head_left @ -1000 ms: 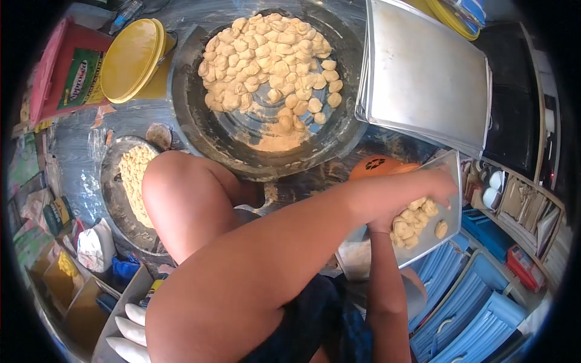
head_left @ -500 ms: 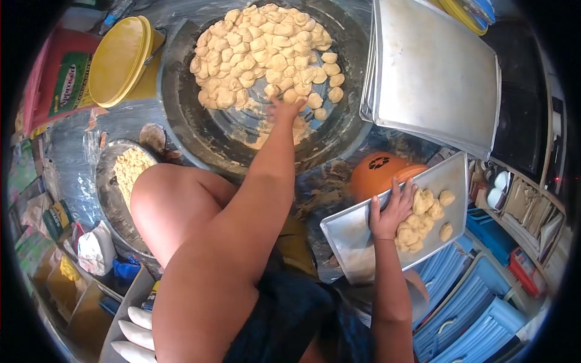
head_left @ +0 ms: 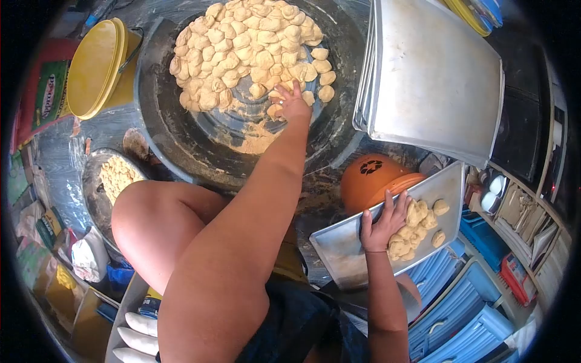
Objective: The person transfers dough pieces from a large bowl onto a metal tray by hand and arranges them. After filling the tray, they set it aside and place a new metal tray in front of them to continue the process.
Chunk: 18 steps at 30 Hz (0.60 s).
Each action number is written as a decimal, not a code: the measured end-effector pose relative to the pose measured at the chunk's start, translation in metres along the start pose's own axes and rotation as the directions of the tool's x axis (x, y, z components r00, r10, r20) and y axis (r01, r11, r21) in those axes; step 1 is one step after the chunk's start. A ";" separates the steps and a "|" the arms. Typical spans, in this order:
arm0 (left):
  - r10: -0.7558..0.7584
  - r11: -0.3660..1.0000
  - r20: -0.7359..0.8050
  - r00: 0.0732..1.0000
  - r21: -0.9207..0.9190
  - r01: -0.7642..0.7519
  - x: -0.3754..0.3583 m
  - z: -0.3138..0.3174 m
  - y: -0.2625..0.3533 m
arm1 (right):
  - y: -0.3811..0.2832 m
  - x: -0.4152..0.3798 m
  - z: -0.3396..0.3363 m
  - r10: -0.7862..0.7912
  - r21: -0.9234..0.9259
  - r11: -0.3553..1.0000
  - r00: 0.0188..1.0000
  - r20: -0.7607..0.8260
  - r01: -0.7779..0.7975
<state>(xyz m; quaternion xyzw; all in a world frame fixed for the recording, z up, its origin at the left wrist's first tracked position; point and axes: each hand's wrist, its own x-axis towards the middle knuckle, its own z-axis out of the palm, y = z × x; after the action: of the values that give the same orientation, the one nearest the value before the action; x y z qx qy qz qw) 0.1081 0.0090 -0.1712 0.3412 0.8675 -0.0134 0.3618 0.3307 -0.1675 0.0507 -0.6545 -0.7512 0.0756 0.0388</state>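
I've got the left hand [head_left: 295,107], fingers spread, at the edge of roundish tan dough lumps [head_left: 242,54], kinda creased. Right hand [head_left: 385,228]: fingers splayed beside a smaller clump [head_left: 413,227].

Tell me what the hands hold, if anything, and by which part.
The right hand, spread over the rectangular silver metal tray, shows no grip. The left hand is at round beige dough pieces; any hold cannot be told.

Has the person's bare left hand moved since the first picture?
Yes. The left hand has moved leftward and forward, from the silver rectangular metal tray under the right hand into the large dark round basin.
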 end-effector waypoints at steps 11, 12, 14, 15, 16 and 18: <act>0.364 0.904 0.066 0.929 0.214 -0.370 -0.024 -0.007 -0.029 | -0.001 -0.002 0.002 0.028 0.012 1.000 1.000 0.007 -0.028; 0.369 0.898 0.089 0.925 0.223 -0.380 -0.021 -0.006 -0.028 | -0.001 -0.001 0.002 0.019 -0.006 1.000 1.000 0.004 -0.019; 0.372 0.887 0.094 0.923 0.256 -0.384 -0.013 0.001 -0.030 | -0.002 -0.001 0.003 0.030 0.011 0.999 1.000 0.005 -0.030; 0.377 0.876 0.095 0.921 0.287 -0.388 -0.007 0.006 -0.031 | -0.002 -0.001 0.003 0.038 0.028 0.999 0.999 0.002 -0.038; 0.386 0.872 0.089 0.918 0.289 -0.395 0.002 0.012 -0.033 | -0.002 0.000 0.004 0.042 0.029 0.999 0.999 -0.009 -0.041; 0.485 0.841 0.012 0.874 0.267 -0.470 0.023 0.026 -0.046 | 0.000 -0.001 0.005 0.019 -0.006 1.000 1.000 -0.019 -0.019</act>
<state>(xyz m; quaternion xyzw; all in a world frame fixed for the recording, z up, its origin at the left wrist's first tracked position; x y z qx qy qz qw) 0.0849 -0.0196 -0.2155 0.5914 0.7553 -0.0276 0.2812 0.3303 -0.1689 0.0454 -0.6625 -0.7448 0.0674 0.0435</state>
